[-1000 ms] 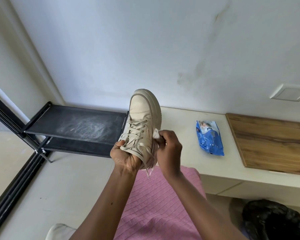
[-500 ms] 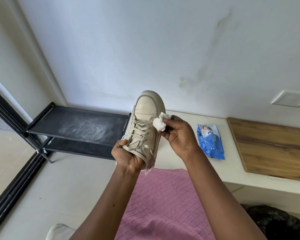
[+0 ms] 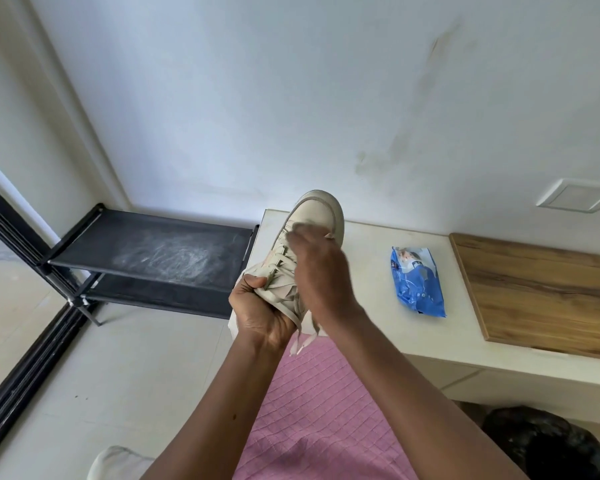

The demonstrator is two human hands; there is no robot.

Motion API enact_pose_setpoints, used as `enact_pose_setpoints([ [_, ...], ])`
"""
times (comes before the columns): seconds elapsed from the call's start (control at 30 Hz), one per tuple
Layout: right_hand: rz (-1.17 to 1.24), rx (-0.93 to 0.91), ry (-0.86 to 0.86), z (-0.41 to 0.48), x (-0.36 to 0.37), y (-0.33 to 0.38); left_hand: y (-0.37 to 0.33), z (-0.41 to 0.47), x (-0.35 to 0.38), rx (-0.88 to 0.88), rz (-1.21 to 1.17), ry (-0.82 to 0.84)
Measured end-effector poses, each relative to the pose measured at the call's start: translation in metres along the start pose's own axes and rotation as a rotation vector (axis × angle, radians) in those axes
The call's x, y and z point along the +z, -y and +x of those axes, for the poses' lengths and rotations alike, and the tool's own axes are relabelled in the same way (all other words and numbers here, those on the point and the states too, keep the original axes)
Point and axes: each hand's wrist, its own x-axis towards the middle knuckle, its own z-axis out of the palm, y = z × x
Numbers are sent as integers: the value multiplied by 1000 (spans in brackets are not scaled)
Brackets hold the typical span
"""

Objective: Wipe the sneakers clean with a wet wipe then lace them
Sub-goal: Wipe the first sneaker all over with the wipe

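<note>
1. A person seen from their own head height holds a cream low-top sneaker (image 3: 321, 211) in the air. Its toe points up and away, above the left end of a white ledge (image 3: 361, 306) and over a lap covered in pink quilted fabric (image 3: 319, 393).
2. The left hand (image 3: 264, 313) wraps tightly round the heel end of the shoe, with the fingers curled over the collar and lower laces (image 3: 281, 268).
3. The right hand (image 3: 321, 271) is blurred by motion across the tongue and toe box. Its fingers are bent round a pale smudge that looks like the wet wipe (image 3: 303, 233), pressed against the upper.
4. Handling, as a judgement: the shoe looks light enough for one hand. The thick sole seems stiff, while the upper would give under pressure. The heel and collar make the firmest hold and leave the front free for wiping. The loose lace ends hanging below could snag, and a damp upper may turn slippery.
5. A blue soft pack of wipes (image 3: 417, 282) lies flat on the ledge, between the shoe and the left edge of a wooden board (image 3: 534, 289). It carries a small picture, but its print is too small to read. No brand can be made out on the sneaker.
6. A black two-tier shoe rack (image 3: 160, 251) stands on the floor left of the ledge.
</note>
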Motion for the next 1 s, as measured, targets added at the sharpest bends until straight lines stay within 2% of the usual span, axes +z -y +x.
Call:
enact_pose_setpoints([
  [0.1, -2, -109, 39, -14, 0, 2, -6, 2, -5, 35, -32, 2],
  [0.2, -25, -195, -34, -8, -8, -11, -8, 3, -6, 18, 19, 33],
  [0.33, -129, -116, -144, 14, -10, -25, -2, 2, -1, -7, 40, 47],
  [0.4, -128, -81, -147, 18, -9, -23, 0, 2, 2, -4, 39, 61],
  [0.63, 62, -315, 18, 2, -5, -19, -2, 0, -1, 13, 55, 35],
  [0.77, -125, -245, -123, 12, -10, -36, 3, -3, 6, 16, 60, 61],
  [0.87, -128, -170, -224, 20, -12, -37, 3, -2, 9, 29, 91, 54],
  [1.0, -74, -286, -141, 4, -8, -38, -3, 2, 9, 71, 109, -1],
])
